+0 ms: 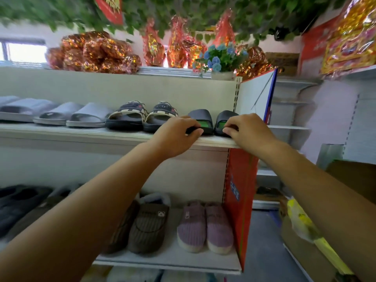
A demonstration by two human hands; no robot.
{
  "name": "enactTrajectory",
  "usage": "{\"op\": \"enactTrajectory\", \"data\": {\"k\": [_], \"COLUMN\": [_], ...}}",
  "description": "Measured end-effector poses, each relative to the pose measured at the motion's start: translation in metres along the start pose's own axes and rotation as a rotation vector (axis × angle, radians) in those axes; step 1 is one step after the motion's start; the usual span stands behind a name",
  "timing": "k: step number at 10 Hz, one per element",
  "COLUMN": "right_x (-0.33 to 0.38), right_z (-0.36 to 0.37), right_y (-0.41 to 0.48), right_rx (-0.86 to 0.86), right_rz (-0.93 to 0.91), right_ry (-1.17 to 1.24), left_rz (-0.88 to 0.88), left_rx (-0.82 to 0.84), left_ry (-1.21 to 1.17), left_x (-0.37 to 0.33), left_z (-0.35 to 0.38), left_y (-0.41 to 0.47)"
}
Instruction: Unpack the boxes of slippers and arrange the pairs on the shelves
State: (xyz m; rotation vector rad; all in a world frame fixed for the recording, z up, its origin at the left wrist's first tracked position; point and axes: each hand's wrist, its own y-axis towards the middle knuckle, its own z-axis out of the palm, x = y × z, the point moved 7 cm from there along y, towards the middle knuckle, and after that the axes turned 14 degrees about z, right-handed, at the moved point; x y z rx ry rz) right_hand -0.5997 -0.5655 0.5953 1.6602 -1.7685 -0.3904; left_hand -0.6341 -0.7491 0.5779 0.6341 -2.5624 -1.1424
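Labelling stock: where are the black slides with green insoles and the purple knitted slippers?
Black slides with green insoles (200, 116): head view, left slide's strap.
Purple knitted slippers (192, 223): head view, left slipper's upper.

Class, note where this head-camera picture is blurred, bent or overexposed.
Head view: the hanging leaves are smeared; the upper-left window is blown out; the wide lens bows the upper shelf edge; the black slippers, left hand and right hand are fairly sharp.
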Motion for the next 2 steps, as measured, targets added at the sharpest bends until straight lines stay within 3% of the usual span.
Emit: {"op": "enactTrajectory", "data": {"k": [2], "right_x": [0.014], "right_z": [-0.013], "right_y": [-0.020], "right_rx": [-0.101], "right_rz": [-0.068], "right_ry": [0.167], "left_rz": [-0.037], "left_rx": [-0.163], "left_ry": [0.065], "left_x": [0.001], "left_z": [-0.038], "left_y": [-0.031]}}
